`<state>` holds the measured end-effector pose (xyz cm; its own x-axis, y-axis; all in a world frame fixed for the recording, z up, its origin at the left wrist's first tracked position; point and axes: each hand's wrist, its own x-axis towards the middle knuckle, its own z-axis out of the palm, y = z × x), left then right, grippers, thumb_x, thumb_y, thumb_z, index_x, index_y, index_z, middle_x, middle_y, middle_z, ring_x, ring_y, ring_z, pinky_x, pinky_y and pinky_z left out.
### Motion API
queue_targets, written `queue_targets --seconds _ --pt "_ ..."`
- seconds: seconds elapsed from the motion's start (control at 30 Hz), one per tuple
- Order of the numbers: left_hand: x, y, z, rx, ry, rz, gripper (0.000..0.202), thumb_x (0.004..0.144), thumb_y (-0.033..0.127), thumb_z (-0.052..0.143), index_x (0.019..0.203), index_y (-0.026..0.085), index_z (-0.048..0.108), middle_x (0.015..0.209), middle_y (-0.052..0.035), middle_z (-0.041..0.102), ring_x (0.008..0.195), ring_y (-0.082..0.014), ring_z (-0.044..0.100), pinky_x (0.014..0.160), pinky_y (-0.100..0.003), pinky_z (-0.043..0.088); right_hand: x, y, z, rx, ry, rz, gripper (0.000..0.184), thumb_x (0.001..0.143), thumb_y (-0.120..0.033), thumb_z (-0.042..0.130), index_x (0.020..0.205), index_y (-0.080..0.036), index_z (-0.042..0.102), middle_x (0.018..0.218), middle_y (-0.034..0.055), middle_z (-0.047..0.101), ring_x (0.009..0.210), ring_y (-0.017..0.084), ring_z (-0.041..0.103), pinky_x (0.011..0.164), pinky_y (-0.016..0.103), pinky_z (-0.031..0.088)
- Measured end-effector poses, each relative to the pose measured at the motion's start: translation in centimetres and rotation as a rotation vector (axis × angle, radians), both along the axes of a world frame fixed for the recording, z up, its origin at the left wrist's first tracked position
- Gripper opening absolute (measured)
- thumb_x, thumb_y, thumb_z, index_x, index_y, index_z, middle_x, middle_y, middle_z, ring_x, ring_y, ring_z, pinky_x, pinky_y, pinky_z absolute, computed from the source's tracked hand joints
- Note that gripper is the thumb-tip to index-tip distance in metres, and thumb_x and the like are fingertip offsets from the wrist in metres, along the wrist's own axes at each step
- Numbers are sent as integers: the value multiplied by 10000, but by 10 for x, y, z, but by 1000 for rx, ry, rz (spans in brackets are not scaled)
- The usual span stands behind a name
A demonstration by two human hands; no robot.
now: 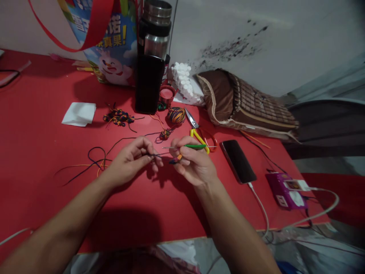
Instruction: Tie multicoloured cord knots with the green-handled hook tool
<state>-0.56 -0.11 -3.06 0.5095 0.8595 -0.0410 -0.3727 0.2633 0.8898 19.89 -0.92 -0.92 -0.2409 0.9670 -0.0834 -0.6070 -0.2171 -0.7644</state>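
My left hand (134,159) pinches a dark cord (156,155) that runs across to my right hand (196,161). Between the right thumb and fingers lies a crochet hook (195,146) with a green grip, its thin metal tip pointing left. The same hand also holds a small knotted piece (176,160) in orange and dark blue below the hook. Loose dark and orange cord ends (99,161) trail over the table left of my left hand. Just beyond the hands sit a small multicoloured cord bundle (164,134) and a larger cord ball (176,115).
Scissors (196,131) with yellow and red handles lie behind my right hand. A knotted cord cluster (118,117) and white paper (80,114) lie back left. One phone (149,85) leans upright by metal flasks (156,23); another phone (238,161) charges right, near a purple box (286,192).
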Motion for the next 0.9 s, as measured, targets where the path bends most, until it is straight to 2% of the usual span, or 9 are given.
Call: queue_targets --seconds 0.13,0.2,0.27,0.33,0.47,0.57,0.67,0.8,0.9 --pt "-10 7 2 437 314 88 274 926 6 565 773 176 715 940 -55 758 830 -160 726 744 -283 584 1 2 0 -62 -2 -23 190 716 -258 969 837 -239 823 685 -52 707 460 -3 391 376 66 361" --pt "-14 10 5 722 482 103 332 875 -51 536 871 171 784 949 -63 771 903 -174 723 846 -309 575 2 3 1 -104 -4 -13 218 695 -270 982 834 -240 817 656 -67 670 450 0 363 357 73 318" --pt "-15 11 7 845 560 80 356 849 -60 517 918 152 794 934 -72 766 887 -182 712 837 -318 572 3 3 2 -127 5 -10 240 677 -271 992 829 -240 809 656 -74 654 442 -2 336 345 78 289" --pt "-14 11 6 765 591 5 356 838 -58 498 873 145 788 862 -64 742 814 -173 695 777 -306 575 5 4 2 -130 30 -26 247 676 -265 994 831 -244 803 686 -70 675 442 -9 325 354 73 294" --pt "-12 7 5 259 321 -148 315 850 14 561 799 165 833 1029 -100 778 800 -199 757 689 -323 634 9 5 2 -149 52 -100 265 669 -241 1007 821 -245 790 729 -60 708 533 -5 511 464 42 421" --pt "-16 7 11 46 59 -109 247 824 94 677 668 186 845 1234 -137 785 1015 -308 793 793 -408 679 8 6 1 -133 25 -154 278 655 -247 1018 811 -250 788 749 -60 717 640 21 627 603 81 546" --pt "-22 12 18 -9 -80 12 243 756 89 663 636 190 849 1219 -135 821 1132 -326 769 897 -399 673 6 6 2 -72 24 -144 217 715 -242 973 813 -256 780 698 -90 664 518 -1 488 694 165 625" --pt "-26 19 23 -145 -169 136 231 709 102 627 586 157 814 973 -132 845 908 -240 790 898 -342 665 9 3 3 -59 47 -41 177 757 -247 931 865 -256 790 731 -76 665 456 0 301 392 65 390" --pt "-30 22 22 -202 -197 193 202 691 128 637 571 155 798 878 -132 833 838 -223 778 872 -335 668 13 2 4 -53 91 -7 167 772 -255 916 900 -266 809 773 -67 691 459 8 233 318 33 226"
